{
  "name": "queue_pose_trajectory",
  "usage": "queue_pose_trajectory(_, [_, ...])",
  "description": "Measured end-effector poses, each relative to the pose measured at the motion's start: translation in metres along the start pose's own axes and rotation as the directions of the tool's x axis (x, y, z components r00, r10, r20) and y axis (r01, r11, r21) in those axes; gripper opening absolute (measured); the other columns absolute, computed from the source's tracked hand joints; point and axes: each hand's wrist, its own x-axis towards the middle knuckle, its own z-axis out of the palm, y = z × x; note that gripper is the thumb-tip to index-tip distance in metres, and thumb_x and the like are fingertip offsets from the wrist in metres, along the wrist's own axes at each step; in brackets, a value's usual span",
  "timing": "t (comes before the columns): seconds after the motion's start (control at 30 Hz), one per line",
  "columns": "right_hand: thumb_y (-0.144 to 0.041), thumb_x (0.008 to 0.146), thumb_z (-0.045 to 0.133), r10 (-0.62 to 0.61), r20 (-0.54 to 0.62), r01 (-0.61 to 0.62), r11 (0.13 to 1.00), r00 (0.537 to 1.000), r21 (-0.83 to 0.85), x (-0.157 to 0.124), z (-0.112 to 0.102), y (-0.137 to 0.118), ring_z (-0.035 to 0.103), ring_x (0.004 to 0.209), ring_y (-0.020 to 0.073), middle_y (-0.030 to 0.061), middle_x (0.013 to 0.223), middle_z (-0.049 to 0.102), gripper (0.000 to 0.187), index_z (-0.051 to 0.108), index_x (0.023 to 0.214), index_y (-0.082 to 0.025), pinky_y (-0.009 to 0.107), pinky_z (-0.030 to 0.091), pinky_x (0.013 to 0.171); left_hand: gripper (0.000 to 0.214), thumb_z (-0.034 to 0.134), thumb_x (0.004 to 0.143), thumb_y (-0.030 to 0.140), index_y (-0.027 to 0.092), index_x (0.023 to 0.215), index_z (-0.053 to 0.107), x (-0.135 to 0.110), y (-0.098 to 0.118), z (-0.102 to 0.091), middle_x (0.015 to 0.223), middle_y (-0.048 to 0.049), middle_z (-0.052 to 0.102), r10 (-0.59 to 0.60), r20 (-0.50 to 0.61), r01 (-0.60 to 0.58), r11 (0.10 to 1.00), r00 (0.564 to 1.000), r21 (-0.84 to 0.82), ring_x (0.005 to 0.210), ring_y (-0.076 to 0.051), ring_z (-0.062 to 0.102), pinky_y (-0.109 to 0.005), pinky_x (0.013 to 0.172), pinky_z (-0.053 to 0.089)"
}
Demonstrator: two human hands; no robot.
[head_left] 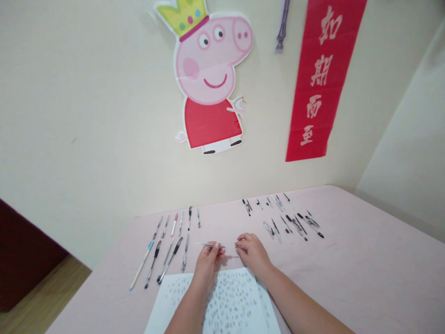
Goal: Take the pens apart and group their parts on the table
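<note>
My left hand (209, 260) pinches a thin pen refill (205, 244) between thumb and fingers; its pale end points left and its darker end points right. A short way to the right, my right hand (254, 254) is closed, with its fingertips around a small greyish piece that I cannot make out. The two hands are apart, just above the far edge of the handwritten paper sheets (236, 301). My forearms lie across the paper.
Several pens (153, 264) lie in two rows on the left of the pink-covered table (347, 278). Several taken-apart pen pieces (297, 225) lie in groups at the right. Behind stands a wall with a cartoon pig sticker (212, 120) and a red banner (320, 93).
</note>
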Motion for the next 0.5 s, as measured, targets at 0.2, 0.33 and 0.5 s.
queue_pose_trajectory(0.2, [0.002, 0.069, 0.047, -0.113, -0.035, 0.116, 0.988, 0.993, 0.103, -0.002, -0.005, -0.010, 0.053, 0.091, 0.0191, 0.0054, 0.094, 0.062, 0.040, 0.066, 0.096, -0.021, 0.034, 0.042, 0.083, 0.031, 0.079, 0.059, 0.027, 0.013, 0.076, 0.058, -0.003, 0.004, 0.003, 0.065, -0.0002, 0.064, -0.017, 0.006, 0.017, 0.999, 1.000, -0.030, 0.058, -0.009, 0.061, -0.016, 0.053, 0.048])
queue_pose_trajectory(0.33, [-0.009, 0.076, 0.054, -0.142, 0.018, 0.140, 0.986, 0.990, 0.095, -0.003, -0.007, -0.017, 0.055, 0.088, 0.0191, 0.0052, 0.092, 0.064, 0.026, 0.064, 0.097, -0.021, 0.033, 0.042, 0.081, 0.031, 0.079, 0.060, 0.029, 0.014, 0.077, 0.057, -0.003, 0.004, 0.003, 0.063, 0.0001, 0.063, -0.026, 0.021, 0.027, 0.999, 0.999, -0.018, 0.057, -0.009, 0.061, -0.016, 0.051, 0.047])
queue_pose_trajectory(0.5, [-0.010, 0.079, 0.052, -0.131, 0.091, 0.130, 0.991, 0.987, 0.024, -0.004, -0.004, -0.016, 0.057, 0.082, 0.0183, 0.0047, 0.085, 0.066, 0.023, 0.066, 0.094, -0.020, 0.031, 0.043, 0.077, 0.034, 0.079, 0.059, 0.032, 0.014, 0.078, 0.057, -0.004, 0.003, 0.003, 0.062, 0.0005, 0.063, -0.014, 0.071, 0.013, 1.000, 0.997, 0.005, 0.056, -0.009, 0.061, -0.017, 0.051, 0.047])
